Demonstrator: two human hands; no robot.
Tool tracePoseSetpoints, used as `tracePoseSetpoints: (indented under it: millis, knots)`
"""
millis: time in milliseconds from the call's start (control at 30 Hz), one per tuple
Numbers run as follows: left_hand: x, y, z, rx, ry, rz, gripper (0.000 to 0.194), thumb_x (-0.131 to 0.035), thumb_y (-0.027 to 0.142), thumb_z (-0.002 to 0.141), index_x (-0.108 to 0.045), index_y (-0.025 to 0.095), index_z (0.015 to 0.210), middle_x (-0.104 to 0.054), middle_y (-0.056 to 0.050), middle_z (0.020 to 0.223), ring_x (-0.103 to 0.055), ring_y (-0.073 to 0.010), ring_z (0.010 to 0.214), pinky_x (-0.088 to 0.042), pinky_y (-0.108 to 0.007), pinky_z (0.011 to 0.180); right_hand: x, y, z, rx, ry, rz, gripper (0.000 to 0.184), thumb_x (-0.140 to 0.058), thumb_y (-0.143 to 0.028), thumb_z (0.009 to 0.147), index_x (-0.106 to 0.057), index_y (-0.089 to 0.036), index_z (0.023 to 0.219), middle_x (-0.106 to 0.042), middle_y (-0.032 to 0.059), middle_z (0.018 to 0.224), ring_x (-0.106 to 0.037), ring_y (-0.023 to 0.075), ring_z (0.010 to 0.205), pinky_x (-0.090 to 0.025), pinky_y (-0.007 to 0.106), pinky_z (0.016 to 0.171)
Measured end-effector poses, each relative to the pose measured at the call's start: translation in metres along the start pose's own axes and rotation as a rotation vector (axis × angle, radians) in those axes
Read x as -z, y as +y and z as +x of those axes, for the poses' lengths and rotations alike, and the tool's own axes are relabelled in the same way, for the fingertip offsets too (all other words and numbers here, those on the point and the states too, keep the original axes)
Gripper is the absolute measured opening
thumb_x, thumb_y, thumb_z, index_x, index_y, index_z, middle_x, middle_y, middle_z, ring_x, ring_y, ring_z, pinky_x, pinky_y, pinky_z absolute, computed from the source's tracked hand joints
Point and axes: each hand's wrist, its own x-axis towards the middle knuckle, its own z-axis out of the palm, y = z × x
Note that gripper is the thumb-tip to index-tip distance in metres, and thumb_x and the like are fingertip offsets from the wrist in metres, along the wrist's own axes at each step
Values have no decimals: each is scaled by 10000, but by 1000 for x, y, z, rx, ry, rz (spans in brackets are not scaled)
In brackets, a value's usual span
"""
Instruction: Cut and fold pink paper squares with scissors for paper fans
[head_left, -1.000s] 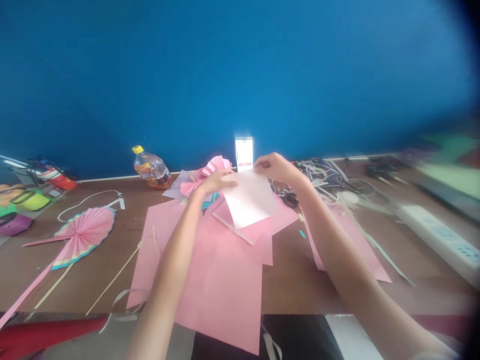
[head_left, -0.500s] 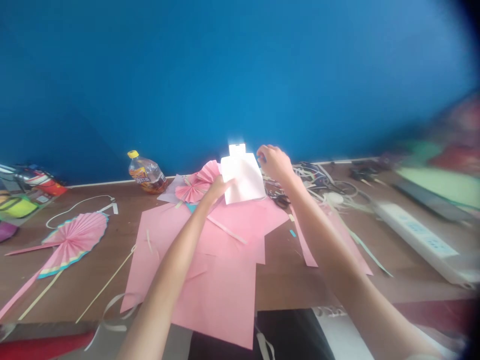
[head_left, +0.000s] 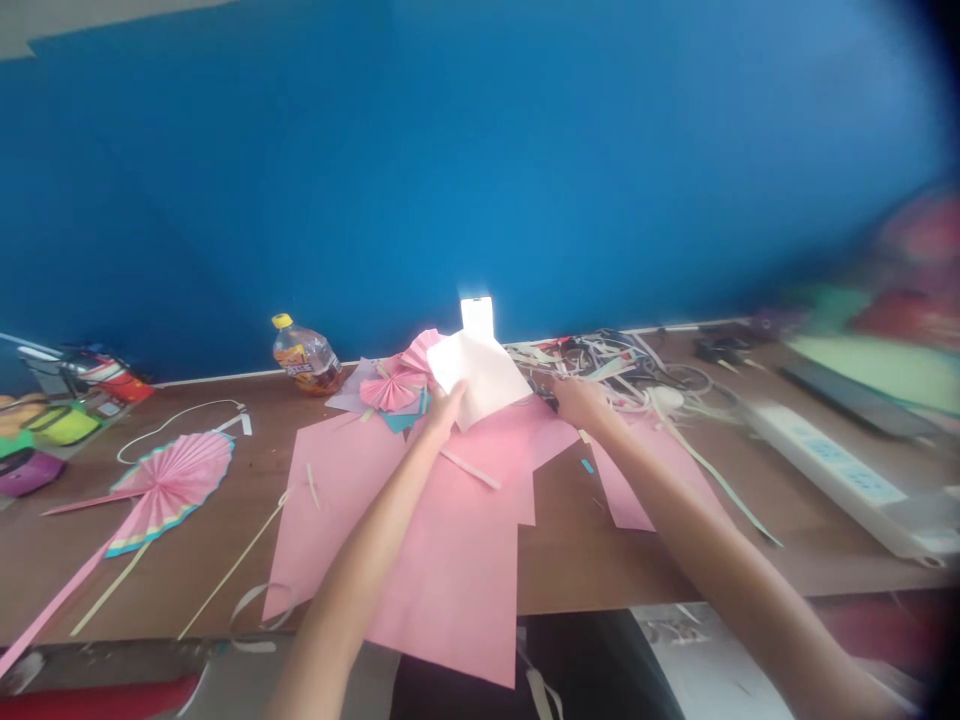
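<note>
My left hand [head_left: 448,405] pinches the lower left side of a white sheet of paper [head_left: 486,380], raised and tilted over pink paper sheets [head_left: 450,540]. To its right, my right hand [head_left: 581,402] is down by the table with fingers closed at a small dark tool, apparently scissors [head_left: 549,394]; the fingers hide much of it. Left of the white sheet lie pink pleated paper rosettes [head_left: 391,390]. A bright phone-like screen [head_left: 478,317] stands just behind the sheet, against the wall.
A heap of paper strips [head_left: 615,360] lies behind my right hand. A power strip [head_left: 832,470] is on the right. On the left are a pink pleated fan [head_left: 176,480] and a bottle with a yellow cap [head_left: 306,358]. The blue wall [head_left: 480,150] bounds the table's back.
My right hand has come down from above the table to the dark tool beside the strips. The white sheet in my left hand has turned and dropped slightly. The camera view has shifted a little.
</note>
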Motion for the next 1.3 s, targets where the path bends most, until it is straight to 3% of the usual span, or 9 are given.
tracePoseSetpoints:
  millis: [100, 300, 600, 800, 900, 1000, 1100, 1200, 1300]
  knots:
    - [-3, -6, -1, -27, 110, -66, 484, -609, 442, 805, -548, 181, 1208, -618, -118, 1258, -593, -238, 1150, -462, -345, 969, -5, -1, 3, -13, 12, -9, 515, -465, -58, 777, -498, -114, 1288, -632, 204, 1070, -623, 320, 1012, -446, 371, 790]
    - [7, -10, 0, -32, 136, -87, 536, -618, 513, 782, -556, 166, 1185, -633, -130, 1230, -592, -236, 1158, -478, -361, 947, -12, 8, 9, -58, 117, 143, 488, -445, -86, 792, -432, -59, 1279, -563, 259, 1164, -627, 332, 945, -440, 362, 737]
    - [8, -17, -2, -28, 122, -197, 616, -702, 463, 735, -539, 155, 1243, -588, -144, 1302, -580, -225, 1182, -472, -363, 985, -19, 1, 11, 64, 184, 829, 376, -414, -267, 876, -461, -184, 1239, -668, 79, 985, -608, 188, 785, -443, 270, 662]
    - [9, -16, -4, -41, 59, -291, 615, -746, 418, 710, -558, 163, 1237, -601, -128, 1289, -584, -237, 1176, -461, -363, 1010, -23, 2, 4, -43, 418, 270, 406, -516, -320, 797, -552, -170, 1172, -621, 154, 1096, -559, 295, 1020, -417, 349, 791]
    - [9, -15, -4, -40, 65, -371, 609, -784, 376, 675, -584, 169, 1212, -625, -120, 1254, -601, -245, 1149, -459, -379, 1013, -17, 12, 6, -66, 204, 194, 394, -531, -342, 774, -599, -207, 1139, -653, 127, 1021, -599, 287, 921, -415, 322, 699]
    - [8, -14, -3, -18, 94, -452, 616, -810, 343, 643, -597, 181, 1197, -635, -110, 1240, -613, -250, 1129, -468, -391, 999, 0, 27, 15, -137, 177, 196, 431, -519, -400, 785, -600, -215, 1165, -664, 125, 1038, -612, 283, 908, -407, 311, 670]
    - [8, -13, -3, 8, 87, -497, 612, -819, 333, 630, -602, 189, 1184, -648, -106, 1216, -624, -252, 1109, -480, -403, 980, 27, 37, 22, -100, 60, 137, 426, -575, -380, 741, -632, -212, 1128, -673, 134, 1039, -617, 301, 912, -411, 334, 686]
    - [9, -12, -3, 37, 81, -510, 595, -821, 332, 625, -610, 187, 1161, -649, -113, 1212, -629, -265, 1096, -492, -423, 958, 60, 34, 22, -163, 116, 46, 387, -548, -296, 772, -634, -158, 1123, -657, 189, 1072, -613, 306, 931, -410, 365, 705]
    - [10, -9, -3, 45, 77, -534, 600, -835, 317, 603, -616, 182, 1145, -640, -121, 1229, -626, -273, 1101, -489, -428, 963, 84, 24, 13, -217, -55, -44, 414, -592, -199, 712, -641, -104, 1112, -635, 225, 1116, -606, 319, 968, -415, 389, 740]
